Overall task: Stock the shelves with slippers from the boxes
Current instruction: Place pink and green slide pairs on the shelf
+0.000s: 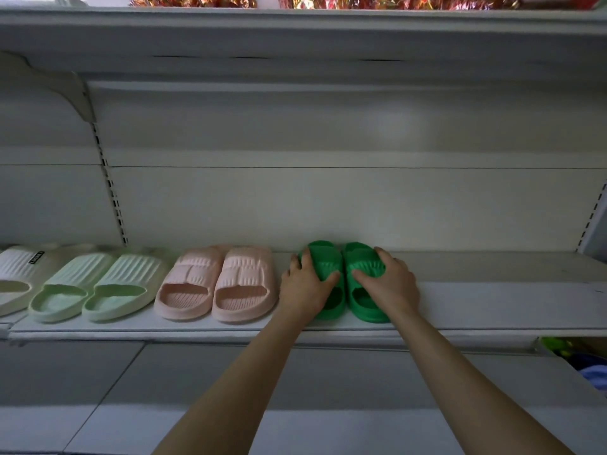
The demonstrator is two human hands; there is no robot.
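Note:
A pair of bright green slippers stands side by side on the white shelf [492, 297], toes toward the back wall. My left hand [303, 284] grips the left green slipper [325, 261] over its strap, thumb on the inner side. My right hand [391, 280] grips the right green slipper [363, 261] the same way. To their left stand a pink pair [220, 284], a pale green pair [95, 287] and one white slipper [16, 274] at the frame's edge.
The shelf stretches bare to the right of the green pair. An upper shelf [295, 31] with shiny wrapped goods hangs overhead. At the lower right, a container [578, 359] shows green and blue items. Slotted uprights run up the back wall.

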